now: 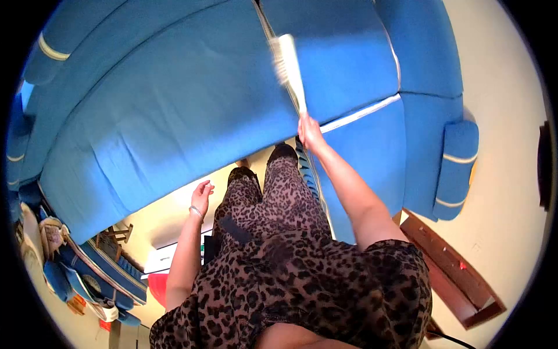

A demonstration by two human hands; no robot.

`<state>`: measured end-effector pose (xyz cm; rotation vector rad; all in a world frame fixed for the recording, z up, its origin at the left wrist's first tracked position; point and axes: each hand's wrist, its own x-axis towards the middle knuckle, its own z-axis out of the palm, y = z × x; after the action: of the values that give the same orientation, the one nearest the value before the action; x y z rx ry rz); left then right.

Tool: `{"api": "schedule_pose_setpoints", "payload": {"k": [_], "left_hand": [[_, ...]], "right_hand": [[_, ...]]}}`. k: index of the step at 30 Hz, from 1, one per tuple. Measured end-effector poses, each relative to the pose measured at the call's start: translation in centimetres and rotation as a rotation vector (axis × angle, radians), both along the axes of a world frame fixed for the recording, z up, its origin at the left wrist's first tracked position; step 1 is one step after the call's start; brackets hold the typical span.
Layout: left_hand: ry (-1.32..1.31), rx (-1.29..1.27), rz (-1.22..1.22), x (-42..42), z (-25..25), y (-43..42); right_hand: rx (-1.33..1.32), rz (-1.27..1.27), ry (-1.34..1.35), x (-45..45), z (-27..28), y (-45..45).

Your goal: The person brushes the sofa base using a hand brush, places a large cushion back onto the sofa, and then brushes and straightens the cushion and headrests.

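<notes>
Over the blue sofa [174, 99], at a pale-trimmed seam [263, 20], the right hand [311, 134] is gripping a white brush [295, 77] by its handle, bristles [280, 63] facing left, contact unclear. The left hand [201, 196] is hovering empty, loosely curled, near the sofa's front edge. Good brushing is probably calling for squared bristles, a firm wrist.

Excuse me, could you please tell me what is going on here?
A person in leopard-print clothes is at a blue sofa, gripping a white brush by its handle in the right hand. The brush is out over the sofa, its bristles facing the person's left; whether they touch the cloth is hard to tell. The left hand appears empty, lower down beside the legs, with a bracelet on its wrist.
</notes>
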<state>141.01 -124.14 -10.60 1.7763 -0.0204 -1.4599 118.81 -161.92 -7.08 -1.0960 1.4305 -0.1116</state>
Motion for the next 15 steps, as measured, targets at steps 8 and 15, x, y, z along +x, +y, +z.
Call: {"api": "schedule_pose_setpoints", "payload": {"k": [8,15], "left_hand": [[0.044,0.086,0.062,-2.4,2.0,0.2],[0.024,0.084,0.234,-1.7,1.3,0.9]], "right_hand": [[-0.054,1.003,0.249,0.6,-6.5,11.8],[-0.385,0.823,0.029,9.1,-3.6,-0.5]]}}
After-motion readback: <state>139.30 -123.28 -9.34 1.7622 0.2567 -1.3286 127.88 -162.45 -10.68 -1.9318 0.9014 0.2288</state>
